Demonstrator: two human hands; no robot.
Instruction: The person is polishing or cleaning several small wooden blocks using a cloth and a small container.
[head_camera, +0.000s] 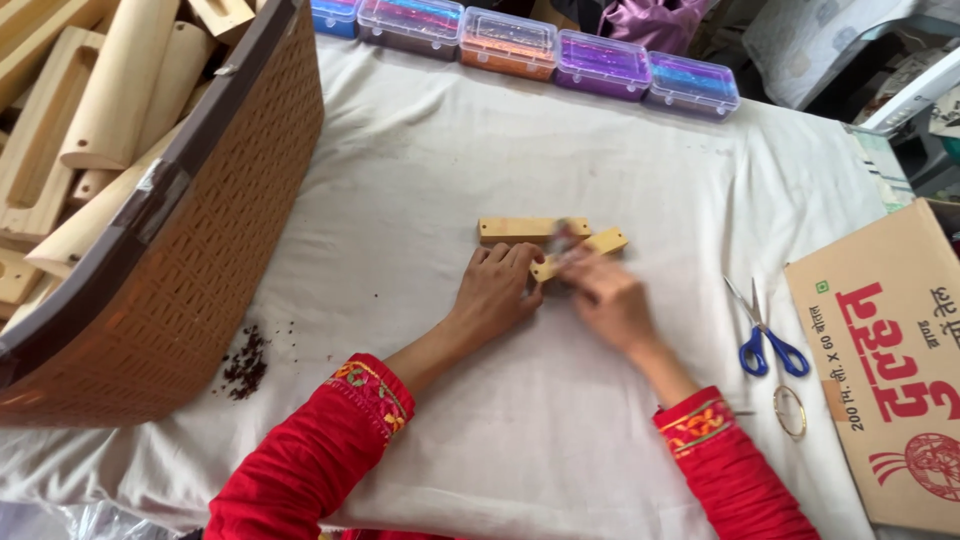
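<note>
The left hand (497, 290) is resting palm-down on the cloth, its fingertips curling over the near end of a small angled wooden block (590, 250). The right hand (608, 296) is blurred and is covering the middle of the same block; its fingers are closing on a small dark item, too blurred to identify, at the 12 o'clock edge of the hand. The angled block is lying between the two hands, running from 7 o'clock to 2 o'clock. A second wooden block (520, 229) is lying flat at 12 o'clock from the left hand, touching or just beside the angled block.

Both sleeves are red with embroidered cuffs. The work surface is a table covered by a wrinkled white cloth (450, 160). A patch of dark crumbs (245, 365) is lying at 9 o'clock from the hands. Blue-handled scissors (765, 335) are lying at 3 o'clock from the right hand, with a thin metal bangle (789, 411) at 6 o'clock from them.

A brown woven plastic basket (190, 270) is standing at 9 o'clock, holding many pale wooden pieces (110, 90). A row of clear lidded plastic boxes (520, 42) with coloured contents is standing along the far edge at 12 o'clock. A printed cardboard carton (890, 370) is lying at 3 o'clock.
</note>
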